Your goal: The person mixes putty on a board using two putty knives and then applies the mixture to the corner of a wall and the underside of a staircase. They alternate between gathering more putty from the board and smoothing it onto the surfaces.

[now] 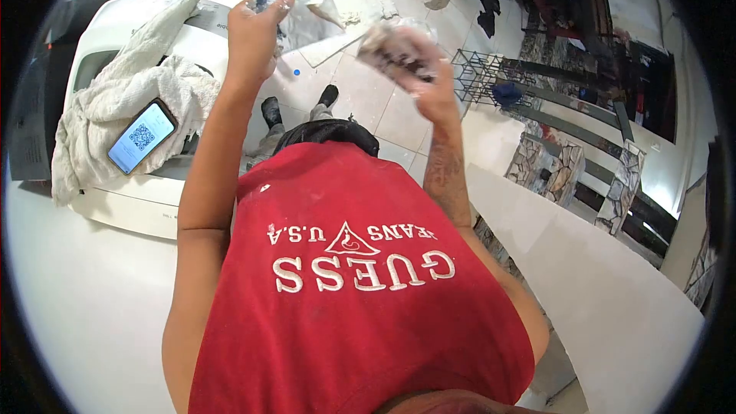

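My left hand [259,34] is raised at the upper left, thumb pressed on a crumpled, greyish-white sheet [308,17] that looks like plastic or foil. A dark bluish patch shows near the thumb. Farther right, my right hand [429,77] grips a brownish, blocky piece with dark spots [392,57]; motion smears it, so its kind cannot be made out. The two hands are apart, both held out over the tiled floor. Behind the sheet lies a pale board [359,0] with torn brown patches.
On the left, a white appliance [115,203] carries a white towel [84,126] and a phone [142,136] showing a QR code. To the right are a black wire rack [477,77], slatted shelving [583,134] and a white surface [583,261]. A blue cap [297,72] lies on the floor.
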Action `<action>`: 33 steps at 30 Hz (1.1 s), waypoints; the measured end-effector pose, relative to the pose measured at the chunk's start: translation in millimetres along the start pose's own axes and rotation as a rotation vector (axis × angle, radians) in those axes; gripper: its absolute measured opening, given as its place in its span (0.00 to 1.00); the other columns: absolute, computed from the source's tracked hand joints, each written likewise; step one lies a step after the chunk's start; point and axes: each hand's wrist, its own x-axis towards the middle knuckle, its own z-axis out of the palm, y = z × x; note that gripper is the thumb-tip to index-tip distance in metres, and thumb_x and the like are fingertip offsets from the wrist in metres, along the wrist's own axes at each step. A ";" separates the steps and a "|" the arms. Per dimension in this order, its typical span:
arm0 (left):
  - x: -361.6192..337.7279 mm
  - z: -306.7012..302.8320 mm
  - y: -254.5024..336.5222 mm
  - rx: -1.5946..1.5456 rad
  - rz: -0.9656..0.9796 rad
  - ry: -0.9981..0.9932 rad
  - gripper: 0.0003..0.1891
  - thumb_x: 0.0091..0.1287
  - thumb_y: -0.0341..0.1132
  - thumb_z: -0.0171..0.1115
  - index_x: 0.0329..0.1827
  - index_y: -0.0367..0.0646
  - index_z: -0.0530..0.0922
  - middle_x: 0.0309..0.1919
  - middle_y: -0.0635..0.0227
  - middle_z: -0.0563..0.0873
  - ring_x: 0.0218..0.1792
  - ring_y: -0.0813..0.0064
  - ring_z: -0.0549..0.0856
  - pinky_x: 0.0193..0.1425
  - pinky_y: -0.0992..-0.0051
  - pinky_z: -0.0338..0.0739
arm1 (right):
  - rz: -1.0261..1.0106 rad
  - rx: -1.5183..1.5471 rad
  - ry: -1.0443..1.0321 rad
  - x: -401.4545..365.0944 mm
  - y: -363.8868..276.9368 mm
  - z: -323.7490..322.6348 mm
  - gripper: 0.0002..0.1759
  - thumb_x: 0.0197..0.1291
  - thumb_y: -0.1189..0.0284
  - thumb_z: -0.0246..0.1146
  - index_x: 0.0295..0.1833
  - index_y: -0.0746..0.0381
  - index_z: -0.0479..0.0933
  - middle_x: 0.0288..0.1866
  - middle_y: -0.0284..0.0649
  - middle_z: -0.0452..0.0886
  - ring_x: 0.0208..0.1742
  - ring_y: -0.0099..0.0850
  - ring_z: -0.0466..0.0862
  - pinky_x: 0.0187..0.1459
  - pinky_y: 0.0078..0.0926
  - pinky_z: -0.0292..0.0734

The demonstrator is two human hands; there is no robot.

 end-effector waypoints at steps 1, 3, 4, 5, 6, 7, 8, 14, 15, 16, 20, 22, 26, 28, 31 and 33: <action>-4.4 0.8 3.2 -0.106 -0.125 -0.052 0.09 0.60 0.29 0.61 0.38 0.30 0.78 0.23 0.69 0.80 0.23 0.82 0.76 0.26 0.80 0.71 | -0.026 -0.104 0.083 -0.4 -8.0 -3.9 0.29 0.49 0.92 0.53 0.60 0.65 0.66 0.52 0.42 0.75 0.56 0.32 0.76 0.58 0.31 0.72; -14.3 7.1 5.7 -0.258 -0.328 -0.145 0.11 0.60 0.26 0.58 0.42 0.26 0.76 0.30 0.64 0.81 0.27 0.77 0.81 0.30 0.77 0.77 | -0.074 -0.261 0.182 1.6 -22.6 -1.7 0.31 0.48 0.92 0.54 0.60 0.61 0.65 0.53 0.43 0.73 0.57 0.32 0.74 0.57 0.30 0.72; -18.8 11.7 5.4 -0.303 -0.372 -0.171 0.11 0.60 0.26 0.58 0.42 0.26 0.75 0.30 0.63 0.81 0.28 0.75 0.82 0.32 0.76 0.78 | -0.144 -0.350 0.140 3.7 -22.8 2.7 0.33 0.46 0.91 0.55 0.61 0.60 0.65 0.53 0.44 0.72 0.57 0.34 0.74 0.57 0.30 0.71; -23.0 16.2 5.0 -0.349 -0.414 -0.194 0.11 0.61 0.25 0.57 0.42 0.26 0.75 0.31 0.62 0.82 0.30 0.74 0.83 0.34 0.74 0.80 | -0.216 -0.438 0.094 8.1 -20.9 6.7 0.34 0.45 0.91 0.55 0.61 0.60 0.65 0.53 0.45 0.70 0.57 0.35 0.73 0.56 0.31 0.71; -25.6 19.6 4.0 -0.394 -0.455 -0.215 0.11 0.61 0.25 0.56 0.43 0.26 0.75 0.32 0.60 0.82 0.31 0.73 0.84 0.36 0.73 0.81 | -0.288 -0.524 0.045 12.0 -18.5 8.2 0.35 0.43 0.91 0.56 0.61 0.59 0.66 0.54 0.45 0.69 0.57 0.37 0.73 0.56 0.31 0.71; -25.1 21.6 0.1 -0.455 -0.492 -0.188 0.11 0.61 0.25 0.55 0.43 0.25 0.74 0.36 0.57 0.82 0.34 0.70 0.84 0.38 0.71 0.82 | -0.260 -0.639 0.015 9.8 -7.0 5.9 0.38 0.39 0.91 0.58 0.61 0.54 0.67 0.54 0.47 0.65 0.56 0.42 0.71 0.54 0.33 0.72; -22.2 21.4 -0.1 -0.457 -0.509 -0.185 0.11 0.62 0.25 0.55 0.43 0.25 0.74 0.36 0.57 0.82 0.34 0.70 0.84 0.38 0.70 0.82 | -0.278 -0.669 0.009 8.7 -0.7 6.6 0.39 0.38 0.91 0.57 0.61 0.53 0.68 0.54 0.47 0.65 0.55 0.43 0.71 0.54 0.34 0.71; -10.2 -1.2 -0.3 -0.393 -0.441 -0.092 0.09 0.61 0.26 0.57 0.41 0.28 0.76 0.33 0.61 0.82 0.33 0.71 0.83 0.39 0.72 0.80 | 0.173 -0.816 -0.278 -30.2 93.7 -17.2 0.39 0.38 0.91 0.50 0.62 0.56 0.65 0.51 0.49 0.68 0.54 0.46 0.71 0.55 0.34 0.68; -8.3 -3.0 11.3 -0.315 -0.360 -0.113 0.09 0.61 0.27 0.58 0.40 0.29 0.76 0.32 0.62 0.82 0.32 0.73 0.83 0.38 0.74 0.79 | 0.148 -0.796 -0.211 -32.5 92.4 -19.4 0.38 0.38 0.91 0.49 0.62 0.57 0.65 0.50 0.49 0.69 0.54 0.46 0.71 0.55 0.34 0.68; -5.5 -5.1 17.9 -0.244 -0.269 -0.124 0.08 0.60 0.27 0.59 0.39 0.30 0.77 0.31 0.63 0.82 0.32 0.74 0.82 0.38 0.76 0.78 | 0.114 -0.778 -0.156 -30.8 91.3 -23.4 0.37 0.39 0.90 0.48 0.61 0.58 0.65 0.50 0.49 0.69 0.54 0.46 0.72 0.56 0.34 0.68; -0.3 -0.7 -0.9 0.013 -0.009 -0.081 0.09 0.59 0.29 0.62 0.37 0.31 0.80 0.26 0.67 0.81 0.28 0.82 0.77 0.34 0.81 0.71 | 0.011 -0.531 0.144 -4.4 20.9 2.3 0.37 0.35 0.91 0.45 0.59 0.59 0.66 0.49 0.51 0.72 0.54 0.47 0.73 0.57 0.36 0.69; 0.4 3.9 -5.6 0.293 0.046 -0.035 0.10 0.60 0.29 0.61 0.40 0.30 0.80 0.27 0.65 0.82 0.28 0.84 0.76 0.33 0.81 0.71 | -0.109 -0.609 0.071 9.3 2.8 10.0 0.37 0.35 0.91 0.45 0.58 0.59 0.67 0.49 0.51 0.72 0.53 0.49 0.73 0.56 0.36 0.68; -13.2 22.2 -12.7 0.268 0.266 -0.040 0.11 0.61 0.29 0.59 0.41 0.29 0.79 0.25 0.65 0.82 0.23 0.83 0.76 0.28 0.80 0.72 | -0.128 -0.613 0.002 18.5 0.0 36.8 0.35 0.36 0.90 0.49 0.56 0.58 0.70 0.48 0.49 0.73 0.51 0.51 0.73 0.53 0.39 0.69; -24.7 31.8 0.7 0.249 0.214 -0.029 0.11 0.61 0.29 0.59 0.40 0.28 0.78 0.24 0.66 0.82 0.22 0.80 0.77 0.28 0.78 0.72 | -0.097 -0.636 0.012 14.4 10.4 48.3 0.35 0.37 0.90 0.51 0.56 0.57 0.71 0.47 0.48 0.74 0.50 0.50 0.74 0.52 0.40 0.69; -12.2 17.9 -3.3 0.439 0.305 0.000 0.10 0.61 0.28 0.58 0.41 0.29 0.79 0.22 0.64 0.82 0.24 0.81 0.78 0.30 0.77 0.74 | -0.073 -0.602 -0.182 9.4 3.5 44.0 0.34 0.38 0.90 0.53 0.55 0.55 0.73 0.47 0.48 0.76 0.50 0.49 0.74 0.51 0.36 0.71; -2.3 5.2 0.5 0.371 0.259 -0.033 0.10 0.60 0.29 0.59 0.41 0.30 0.79 0.24 0.63 0.82 0.24 0.82 0.78 0.29 0.78 0.73 | -0.025 -0.570 -0.443 6.5 10.4 29.6 0.32 0.37 0.90 0.52 0.53 0.59 0.75 0.52 0.48 0.76 0.51 0.44 0.77 0.53 0.34 0.73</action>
